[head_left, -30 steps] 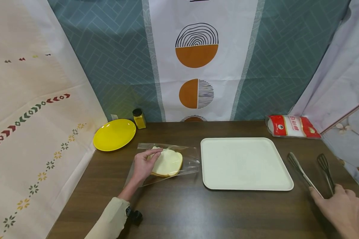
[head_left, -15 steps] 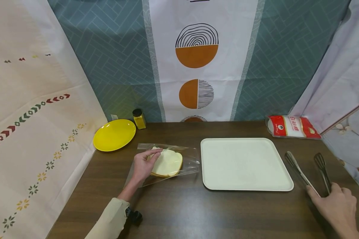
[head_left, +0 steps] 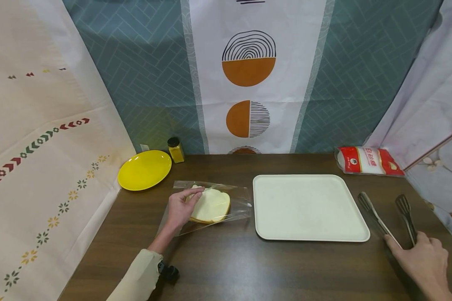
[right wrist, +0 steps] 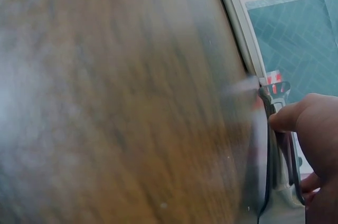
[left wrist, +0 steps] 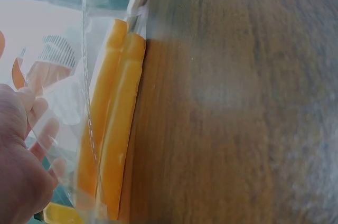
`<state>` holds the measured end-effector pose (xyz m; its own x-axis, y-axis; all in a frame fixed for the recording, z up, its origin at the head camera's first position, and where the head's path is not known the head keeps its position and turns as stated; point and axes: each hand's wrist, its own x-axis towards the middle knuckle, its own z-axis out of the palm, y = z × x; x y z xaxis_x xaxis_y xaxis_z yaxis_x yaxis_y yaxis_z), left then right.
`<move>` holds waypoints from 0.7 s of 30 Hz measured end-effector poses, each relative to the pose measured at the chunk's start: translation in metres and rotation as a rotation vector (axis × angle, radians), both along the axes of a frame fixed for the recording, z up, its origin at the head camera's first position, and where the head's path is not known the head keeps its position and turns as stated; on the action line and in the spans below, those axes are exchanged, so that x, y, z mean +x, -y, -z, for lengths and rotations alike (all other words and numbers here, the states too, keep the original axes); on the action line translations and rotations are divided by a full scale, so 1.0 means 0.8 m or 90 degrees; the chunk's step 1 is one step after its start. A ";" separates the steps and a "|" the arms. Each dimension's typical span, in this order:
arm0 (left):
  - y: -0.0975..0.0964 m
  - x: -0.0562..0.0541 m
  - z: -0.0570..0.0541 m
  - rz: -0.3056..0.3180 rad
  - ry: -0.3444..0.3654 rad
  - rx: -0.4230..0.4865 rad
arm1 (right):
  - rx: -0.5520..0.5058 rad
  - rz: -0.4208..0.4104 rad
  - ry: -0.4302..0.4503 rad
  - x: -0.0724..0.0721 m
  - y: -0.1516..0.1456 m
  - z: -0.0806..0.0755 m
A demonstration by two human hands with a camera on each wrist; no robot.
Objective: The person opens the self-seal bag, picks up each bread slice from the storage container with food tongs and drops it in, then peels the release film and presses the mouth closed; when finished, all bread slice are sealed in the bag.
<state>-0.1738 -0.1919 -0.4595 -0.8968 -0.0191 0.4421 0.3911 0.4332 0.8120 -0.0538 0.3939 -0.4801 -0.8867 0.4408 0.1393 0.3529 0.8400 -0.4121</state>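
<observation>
Sliced bread (head_left: 211,205) lies inside a clear plastic bag (head_left: 241,202), left of the middle of the table. Its orange crusts show in the left wrist view as two slices (left wrist: 124,108) stacked flat together. My left hand (head_left: 181,208) pinches the upper film of the bag between thumb and fingers, over the left part of the bread. At the right, my right hand (head_left: 422,257) grips metal tongs (head_left: 378,219). Their two slotted heads stand apart, pointing away from me, close over the table. In the right wrist view my thumb presses along one tong arm.
A white rectangular tray (head_left: 310,237) lies between the bag and the tongs. Behind at the left are a yellow plate (head_left: 144,170) and a yellow jar with a black lid (head_left: 175,150). A red and white packet (head_left: 371,159) lies at the back right, against the cloth.
My right hand and the tongs have shifted slightly left, towards the tray. My left hand stays on the bag, and the bread has not moved.
</observation>
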 end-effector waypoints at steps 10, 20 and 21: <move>0.000 0.000 0.000 -0.001 0.002 -0.006 | 0.014 0.004 0.026 -0.002 0.001 -0.005; 0.000 0.000 0.000 0.001 0.003 -0.004 | 0.005 0.028 0.085 -0.001 0.005 -0.016; 0.000 0.000 0.000 0.001 0.005 -0.004 | 0.000 0.039 0.085 0.000 0.008 -0.017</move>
